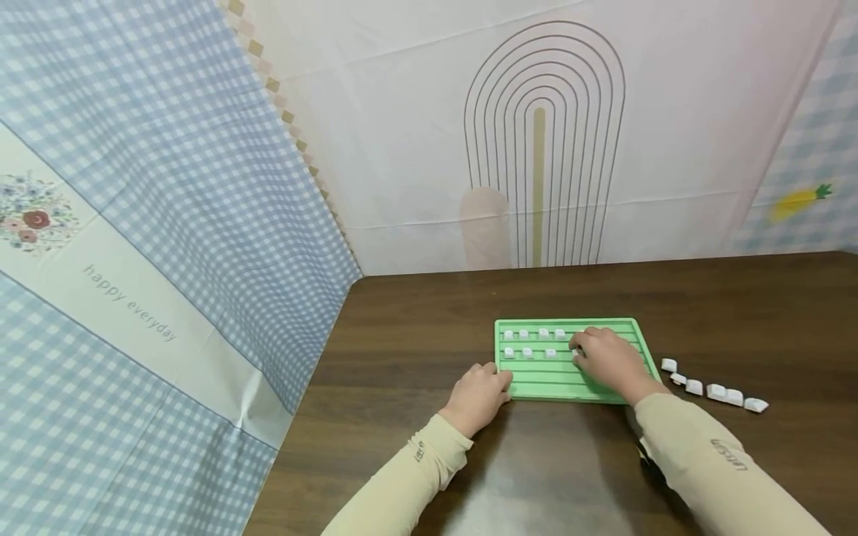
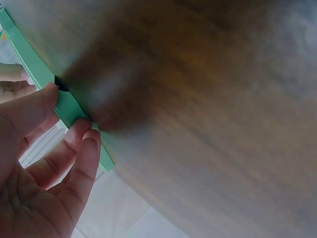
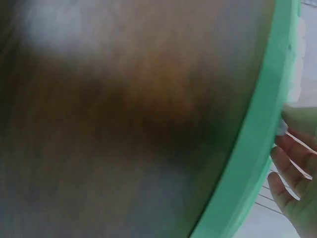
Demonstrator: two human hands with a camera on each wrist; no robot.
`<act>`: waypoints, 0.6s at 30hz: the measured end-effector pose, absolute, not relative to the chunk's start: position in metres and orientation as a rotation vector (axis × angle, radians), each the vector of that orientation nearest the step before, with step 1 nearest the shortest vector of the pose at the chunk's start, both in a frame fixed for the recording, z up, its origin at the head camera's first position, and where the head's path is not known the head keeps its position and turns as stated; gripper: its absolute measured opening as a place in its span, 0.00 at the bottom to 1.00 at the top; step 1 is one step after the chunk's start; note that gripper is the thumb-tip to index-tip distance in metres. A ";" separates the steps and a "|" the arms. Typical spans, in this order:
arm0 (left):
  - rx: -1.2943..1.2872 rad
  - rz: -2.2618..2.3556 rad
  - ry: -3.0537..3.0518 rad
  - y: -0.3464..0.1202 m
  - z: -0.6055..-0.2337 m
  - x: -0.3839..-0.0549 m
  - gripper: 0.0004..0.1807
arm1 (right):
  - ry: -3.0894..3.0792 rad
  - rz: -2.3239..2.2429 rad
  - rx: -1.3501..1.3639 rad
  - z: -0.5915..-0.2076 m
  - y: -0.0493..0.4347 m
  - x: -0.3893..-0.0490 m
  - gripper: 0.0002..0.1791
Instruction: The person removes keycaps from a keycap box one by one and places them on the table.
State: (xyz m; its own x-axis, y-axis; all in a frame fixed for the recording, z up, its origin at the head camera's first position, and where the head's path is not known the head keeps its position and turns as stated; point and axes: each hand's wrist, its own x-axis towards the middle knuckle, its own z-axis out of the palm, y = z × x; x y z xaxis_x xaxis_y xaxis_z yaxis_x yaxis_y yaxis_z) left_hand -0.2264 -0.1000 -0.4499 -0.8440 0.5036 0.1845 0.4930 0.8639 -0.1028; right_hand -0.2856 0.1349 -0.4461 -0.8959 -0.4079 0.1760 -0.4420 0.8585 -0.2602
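A light green ridged tray [image 1: 543,385] lies on the table, with white keycaps [image 1: 544,333] standing in two rows on its left half. My left hand [image 1: 477,398] grips the tray's near left corner, thumb and fingertips on the green edge [image 2: 69,106] in the left wrist view. Over the tray's right half, my right hand [image 1: 611,361] pinches a white keycap [image 3: 282,128] between thumb and fingers, at the second row. Most of that keycap is hidden by the fingers, and I cannot tell whether it touches the tray.
To the right of the tray, several loose white keycaps [image 1: 716,392] lie in a slanting line on the dark wooden table [image 1: 415,320]. A patterned cloth [image 1: 402,149] hangs behind the table, and a blue checked cloth [image 1: 201,186] hangs along its left side.
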 end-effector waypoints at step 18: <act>-0.751 0.022 -2.853 -0.101 -0.449 -0.226 0.10 | -2.799 0.454 0.546 -0.433 0.165 -0.283 0.11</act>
